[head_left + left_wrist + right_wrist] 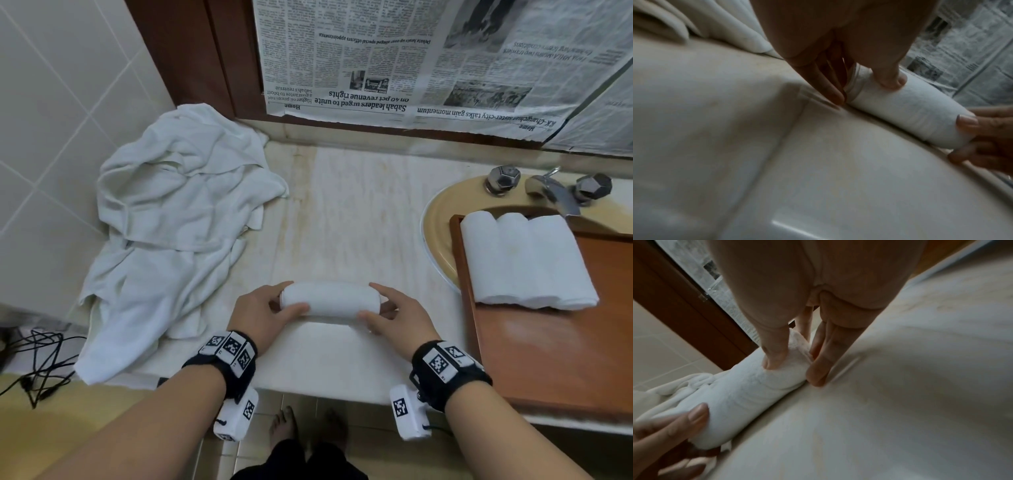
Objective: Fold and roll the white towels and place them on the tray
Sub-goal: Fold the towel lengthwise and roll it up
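We are holding the rolled towel (330, 301) at lower centre, on the desk (342, 219); left hand (265, 313) and right hand (399, 317) fingers are curling round its ends. We are judging even end pressure best before lifting toward the tray (548, 359), right.

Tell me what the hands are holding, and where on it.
Both hold one rolled white towel on the counter: left hand grips its left end, right hand its right end.
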Demonstrator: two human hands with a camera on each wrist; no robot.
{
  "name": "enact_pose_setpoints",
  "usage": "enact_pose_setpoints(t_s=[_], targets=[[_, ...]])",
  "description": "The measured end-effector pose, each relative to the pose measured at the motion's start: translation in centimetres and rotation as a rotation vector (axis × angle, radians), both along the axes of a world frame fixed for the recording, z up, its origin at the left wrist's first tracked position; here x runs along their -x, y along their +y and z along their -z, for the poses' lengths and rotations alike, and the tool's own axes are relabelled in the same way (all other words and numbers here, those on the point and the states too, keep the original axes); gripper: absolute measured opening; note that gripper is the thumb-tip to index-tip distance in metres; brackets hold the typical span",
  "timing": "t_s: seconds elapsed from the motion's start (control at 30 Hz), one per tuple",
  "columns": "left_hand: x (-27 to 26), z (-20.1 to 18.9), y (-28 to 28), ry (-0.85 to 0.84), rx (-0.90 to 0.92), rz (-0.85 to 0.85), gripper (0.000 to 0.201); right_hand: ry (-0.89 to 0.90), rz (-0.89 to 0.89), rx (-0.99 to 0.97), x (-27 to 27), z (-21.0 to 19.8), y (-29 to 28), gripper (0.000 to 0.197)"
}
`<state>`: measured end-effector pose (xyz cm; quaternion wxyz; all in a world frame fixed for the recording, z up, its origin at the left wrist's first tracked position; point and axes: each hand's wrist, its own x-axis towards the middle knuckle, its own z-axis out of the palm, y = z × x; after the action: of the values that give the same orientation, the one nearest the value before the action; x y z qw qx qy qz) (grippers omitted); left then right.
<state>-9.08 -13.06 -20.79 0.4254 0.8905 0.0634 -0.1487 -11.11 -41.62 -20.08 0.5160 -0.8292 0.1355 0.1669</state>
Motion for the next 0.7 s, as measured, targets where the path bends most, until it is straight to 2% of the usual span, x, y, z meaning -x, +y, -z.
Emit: enact_pose_setpoints(t_s=[0.17, 0.27, 0.4, 0.57, 0.63, 0.7], targets=[[-0.1, -0.3, -0.8, 0.089, 0.051, -0.162, 0.038, 0.032, 0.054, -0.106, -1.2, -0.5, 0.2, 0.053], [-0.8, -0.5, -1.3, 0.098, 0.071, -0.216, 0.041, 0.065, 0.077, -0.157, -2.2, -0.4, 0.1, 0.046], [-2.2, -0.6, -1.9, 0.123, 0.023, -0.202, 0.058, 0.093, 0.096, -0.164, -3.3, -0.4, 0.2, 0.037], [-4.3, -2.4, -2.4, 0.314, 0.1, -0.186, 0.06, 0.127, 0.173, -0.176, -4.4, -0.7, 0.8, 0.037], [-4.7, -3.1, -2.6, 0.382, 0.142, -0.185, 0.06, 0.132, 0.192, -0.168, -4.6, -0.8, 1.0, 0.025], [-4.9, -3.3, -2.8, 0.428, 0.192, -0.201, 0.06, 0.137, 0.196, -0.15, -4.8, -0.7, 1.1, 0.034]])
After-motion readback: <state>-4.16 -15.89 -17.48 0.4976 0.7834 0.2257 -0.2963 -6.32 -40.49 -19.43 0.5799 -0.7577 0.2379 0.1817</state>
